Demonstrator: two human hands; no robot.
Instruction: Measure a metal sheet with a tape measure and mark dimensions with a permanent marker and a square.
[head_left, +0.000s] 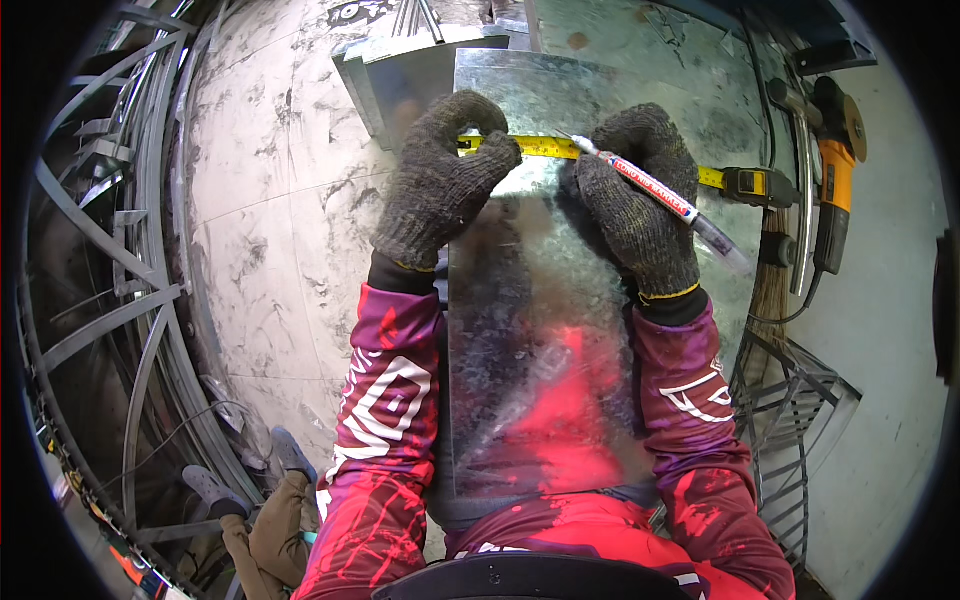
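A shiny metal sheet [500,350] lies in front of me, reflecting red from my clothing. My left hand [430,185], in a dark knitted glove, is closed on the end of a yellow tape measure blade [548,147] near the sheet's left edge. The blade runs right across the sheet, passes under my right hand [645,240], and reaches its black and yellow case [752,187]. My right hand, gloved too, grips a white and red marker [655,188]. The marker's thin tip points up and left, close to the blade's upper edge.
An orange and black angle grinder [835,185] lies at the right beside a metal rod [803,215]. A folded metal piece [370,90] stands beyond my left hand. Metal strips and frames [150,220] crowd the left side. Another person's legs [275,525] show at lower left.
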